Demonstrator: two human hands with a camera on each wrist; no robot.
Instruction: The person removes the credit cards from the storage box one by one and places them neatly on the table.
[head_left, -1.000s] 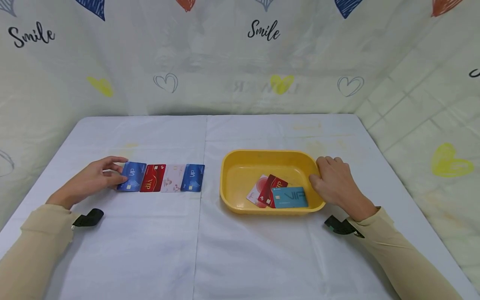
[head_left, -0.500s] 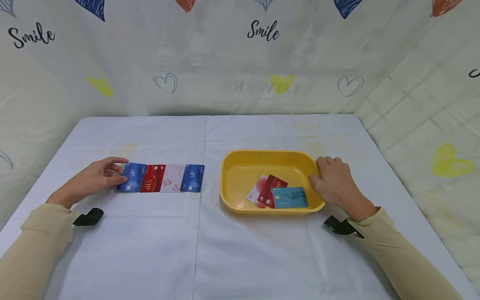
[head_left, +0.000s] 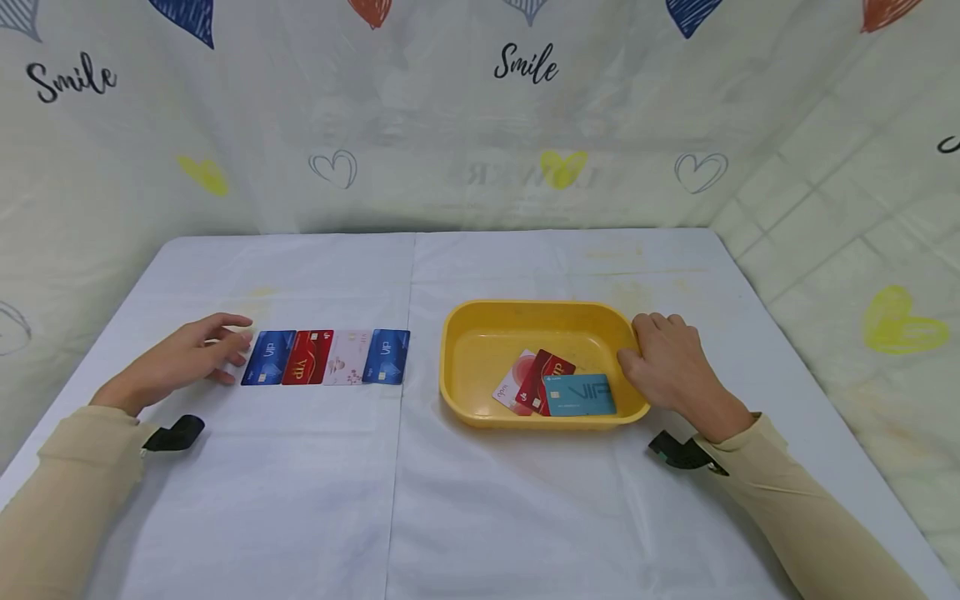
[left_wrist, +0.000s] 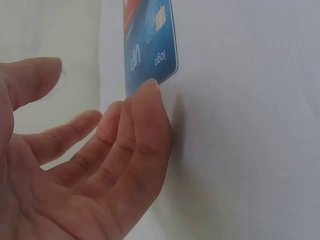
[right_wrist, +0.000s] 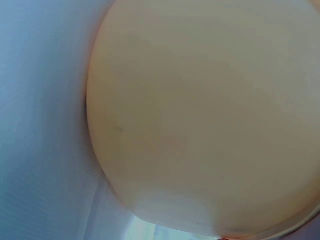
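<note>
Several cards lie flat in a row on the table's left half: a blue VIP card [head_left: 267, 358] at the left end, then a red VIP card [head_left: 307, 360], a pale flowered card [head_left: 347, 360] and another blue card [head_left: 386, 358]. My left hand [head_left: 183, 358] is just left of the row, fingers loosely bent and holding nothing. In the left wrist view one fingertip is at the edge of the end blue card [left_wrist: 150, 50]; whether they touch, I cannot tell. My right hand [head_left: 671, 367] grips the right rim of a yellow plastic tray [head_left: 510, 321].
Inside the tray, a pale pink card [head_left: 510, 387], a red VIP card [head_left: 536, 383] and a teal VIP card [head_left: 580, 396] overlap. A white cloth covers the table [head_left: 465, 508]. Behind it hangs a printed curtain [head_left: 435, 117].
The end blue card now lies straight against the red one, its left edge slightly further right. My left fingers have come off it. The right hand and tray have stayed in place.
</note>
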